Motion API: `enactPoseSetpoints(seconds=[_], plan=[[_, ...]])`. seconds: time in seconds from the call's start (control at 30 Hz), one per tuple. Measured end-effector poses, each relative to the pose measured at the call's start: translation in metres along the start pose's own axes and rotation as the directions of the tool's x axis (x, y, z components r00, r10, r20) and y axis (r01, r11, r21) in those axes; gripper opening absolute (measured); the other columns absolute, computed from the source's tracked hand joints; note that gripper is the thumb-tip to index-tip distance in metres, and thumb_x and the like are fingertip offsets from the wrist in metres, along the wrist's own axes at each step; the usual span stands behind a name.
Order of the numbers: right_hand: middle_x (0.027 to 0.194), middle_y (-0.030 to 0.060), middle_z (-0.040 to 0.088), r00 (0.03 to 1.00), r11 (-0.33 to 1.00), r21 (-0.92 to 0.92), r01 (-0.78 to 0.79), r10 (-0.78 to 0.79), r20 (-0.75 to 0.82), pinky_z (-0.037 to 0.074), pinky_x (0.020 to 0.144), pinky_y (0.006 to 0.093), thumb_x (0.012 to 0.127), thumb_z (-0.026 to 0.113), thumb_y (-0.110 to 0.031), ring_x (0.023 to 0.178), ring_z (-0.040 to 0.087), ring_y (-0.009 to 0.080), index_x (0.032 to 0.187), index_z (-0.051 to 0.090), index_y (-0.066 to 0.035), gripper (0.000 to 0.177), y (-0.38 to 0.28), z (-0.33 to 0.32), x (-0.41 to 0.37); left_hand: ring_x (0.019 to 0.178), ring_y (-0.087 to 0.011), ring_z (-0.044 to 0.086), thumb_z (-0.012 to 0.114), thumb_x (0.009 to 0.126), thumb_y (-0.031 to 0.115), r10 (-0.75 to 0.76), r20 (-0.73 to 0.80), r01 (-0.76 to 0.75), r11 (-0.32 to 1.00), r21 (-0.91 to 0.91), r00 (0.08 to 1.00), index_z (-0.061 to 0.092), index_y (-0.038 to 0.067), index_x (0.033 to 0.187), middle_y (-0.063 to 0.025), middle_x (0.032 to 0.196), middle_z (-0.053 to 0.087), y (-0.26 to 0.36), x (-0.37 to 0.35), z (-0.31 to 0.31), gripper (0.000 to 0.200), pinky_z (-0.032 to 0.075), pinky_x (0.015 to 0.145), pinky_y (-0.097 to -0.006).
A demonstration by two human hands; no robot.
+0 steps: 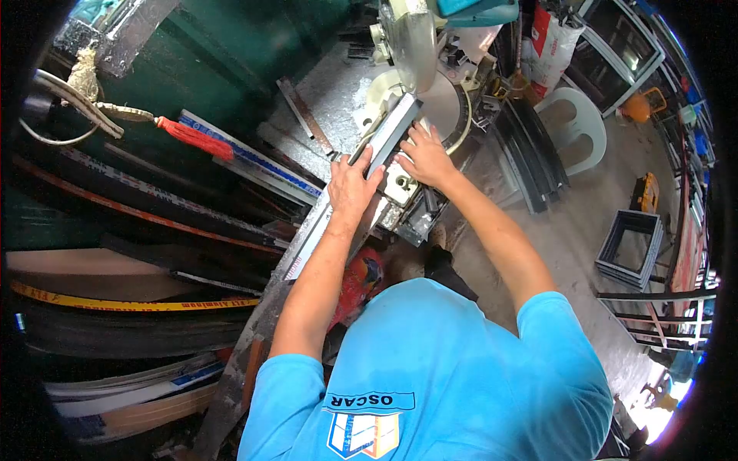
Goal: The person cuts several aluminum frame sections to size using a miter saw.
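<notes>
A long grey-and-white aluminium profile (393, 132) runs diagonally across the bed of a miter saw (415, 46). My left hand (354, 183) grips the profile, with the fingers over its far side and the thumb on the near side. Close to the profile's upper end, my right hand (427, 157) has its fingers spread, the tips at or touching the profile's right edge. Above that end is the saw's clear guard (415, 54). The pale round saw table (442, 107) shows beyond my right fingers.
Long profiles and strips (138, 305) are stacked on the left. A red-handled brush-like item (194, 138) hangs near the green wall. Dark profile pieces (530, 154) lean beside a white plastic chair (588, 131). Stacked frames (630, 250) stand on the floor at right.
</notes>
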State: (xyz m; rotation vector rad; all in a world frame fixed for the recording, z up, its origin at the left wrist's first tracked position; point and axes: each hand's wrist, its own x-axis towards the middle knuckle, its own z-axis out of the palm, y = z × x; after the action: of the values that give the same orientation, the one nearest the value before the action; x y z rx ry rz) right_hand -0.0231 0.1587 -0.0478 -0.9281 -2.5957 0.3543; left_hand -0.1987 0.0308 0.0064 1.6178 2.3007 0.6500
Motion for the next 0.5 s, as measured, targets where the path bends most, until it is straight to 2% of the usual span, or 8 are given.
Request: enactPoseSetpoints(seconds=[0.07, 0.2, 0.3, 0.37, 0.43, 0.47, 0.5], plan=[[0.137, 0.0246, 0.054, 0.995, 0.997, -0.069, -0.044, 0.050, 0.085, 0.027, 0.115, 0.0669, 0.095, 0.060, -0.044, 0.139, 0.042, 0.0448, 0.118, 0.070, -0.006, 0.046, -0.006, -0.002, 0.002, 0.120, -0.0440, 0.054, 0.074, 0.086, 0.045, -0.007, -0.018, 0.007, 1.000, 0.004, 1.000, 0.064, 0.026, 0.139, -0.0272, 0.130, 0.059, 0.002, -0.001, 0.000, 0.058, 0.047, 0.101, -0.0509], [0.140, 0.0242, 0.053, 0.995, 0.990, -0.134, -0.049, 0.060, 0.078, 0.027, 0.115, 0.0674, 0.095, 0.059, -0.046, 0.141, 0.041, 0.0423, 0.120, 0.069, -0.006, 0.048, -0.012, -0.004, 0.000, 0.121, -0.0442, 0.053, 0.072, 0.087, 0.046, 0.013, -0.018, -0.014, 1.000, -0.017, 1.000, 0.063, 0.026, 0.139, -0.0277, 0.131, 0.058, -0.002, 0.000, 0.002, 0.057, 0.047, 0.101, -0.0511], [0.142, 0.0258, 0.051, 0.977, 0.988, -0.116, -0.101, 0.121, 0.175, 0.026, 0.115, 0.0680, 0.095, 0.059, -0.048, 0.143, 0.040, 0.0422, 0.122, 0.068, -0.006, 0.050, -0.017, -0.010, 0.002, 0.122, -0.0443, 0.052, 0.072, 0.087, 0.046, -0.013, 0.008, 0.013, 1.000, -0.002, 1.000, 0.063, 0.026, 0.139, -0.0279, 0.131, 0.057, -0.001, 0.000, 0.001, 0.057, 0.047, 0.101, -0.0510], [0.143, 0.0263, 0.050, 0.977, 0.986, -0.129, -0.103, 0.124, 0.171, 0.024, 0.116, 0.0675, 0.095, 0.058, -0.049, 0.144, 0.038, 0.0425, 0.123, 0.067, -0.006, 0.052, -0.015, -0.011, -0.001, 0.121, -0.0443, 0.053, 0.072, 0.087, 0.046, 0.005, -0.008, -0.005, 1.000, -0.023, 1.000, 0.064, 0.025, 0.139, -0.0282, 0.132, 0.057, 0.000, -0.001, 0.000, 0.057, 0.047, 0.100, -0.0513], [0.147, 0.0267, 0.047, 0.981, 0.998, -0.036, -0.060, 0.066, 0.184, 0.022, 0.117, 0.0671, 0.094, 0.058, -0.050, 0.145, 0.035, 0.0432, 0.126, 0.066, -0.006, 0.055, -0.004, -0.008, -0.002, 0.122, -0.0439, 0.053, 0.073, 0.086, 0.047, -0.002, 0.000, 0.002, 1.000, -0.008, 1.000, 0.063, 0.026, 0.139, -0.0277, 0.132, 0.057, 0.001, -0.001, -0.003, 0.058, 0.047, 0.100, -0.0509], [0.146, 0.0269, 0.050, 0.987, 0.999, -0.031, -0.032, 0.037, 0.158, 0.031, 0.117, 0.0577, 0.093, 0.061, -0.050, 0.141, 0.043, 0.0406, 0.129, 0.065, -0.004, 0.058, 0.000, -0.015, -0.003, 0.122, -0.0433, 0.053, 0.073, 0.085, 0.046, -0.007, -0.015, 0.007, 1.000, -0.009, 1.000, 0.065, 0.025, 0.138, -0.0270, 0.132, 0.057, 0.002, -0.001, -0.003, 0.057, 0.047, 0.100, -0.0502], [0.146, 0.0269, 0.050, 0.987, 0.998, -0.047, -0.028, 0.035, 0.157, 0.031, 0.117, 0.0577, 0.093, 0.061, -0.050, 0.141, 0.043, 0.0406, 0.129, 0.065, -0.004, 0.058, 0.006, -0.025, -0.003, 0.122, -0.0433, 0.053, 0.073, 0.085, 0.046, -0.002, -0.024, 0.002, 1.000, -0.023, 1.000, 0.065, 0.025, 0.138, -0.0270, 0.132, 0.057, 0.003, -0.002, -0.003, 0.057, 0.047, 0.100, -0.0502]])
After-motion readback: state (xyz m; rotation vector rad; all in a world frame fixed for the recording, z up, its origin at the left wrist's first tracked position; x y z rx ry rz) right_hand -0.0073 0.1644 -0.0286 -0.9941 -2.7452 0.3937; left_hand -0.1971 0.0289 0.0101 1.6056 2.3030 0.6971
